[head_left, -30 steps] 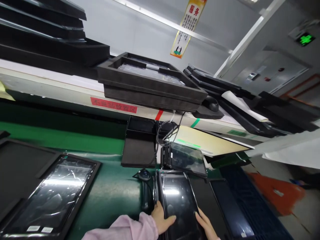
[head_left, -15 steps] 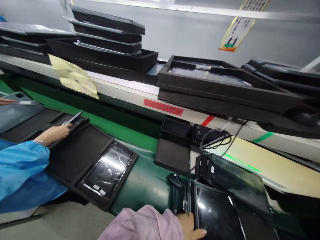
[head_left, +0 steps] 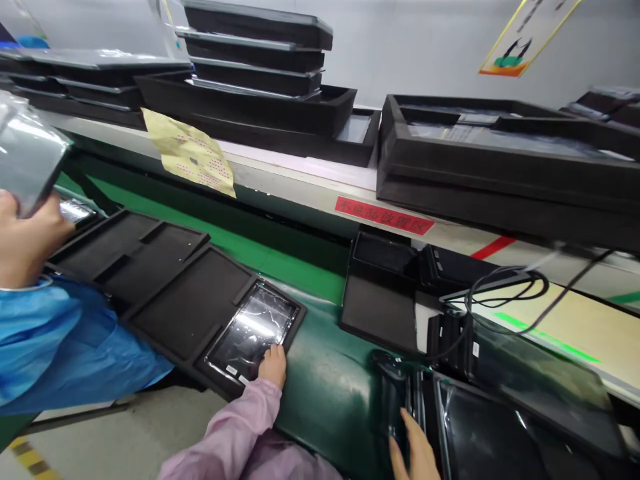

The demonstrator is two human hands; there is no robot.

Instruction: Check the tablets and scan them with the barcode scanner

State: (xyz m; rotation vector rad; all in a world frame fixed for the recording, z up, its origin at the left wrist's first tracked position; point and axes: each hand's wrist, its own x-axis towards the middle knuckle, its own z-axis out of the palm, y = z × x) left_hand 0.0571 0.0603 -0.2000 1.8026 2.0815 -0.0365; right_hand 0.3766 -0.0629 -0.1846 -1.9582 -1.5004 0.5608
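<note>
- While my left hand [head_left: 273,365] rests flat, fingers loose, on the glossy tablet [head_left: 254,328] in its black foam tray [head_left: 170,293], lower middle, nothing is grasped.
- My right hand [head_left: 413,453], bottom right, lies open against stacked dark tablets [head_left: 480,440].
- Slick film could slip, I judge; a co-worker's hand [head_left: 23,237] crowds the left.

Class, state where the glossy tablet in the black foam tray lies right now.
In the head view, the glossy tablet lies lower centre-left, in the near corner of the black foam tray on the green belt, under the left hand.
</note>
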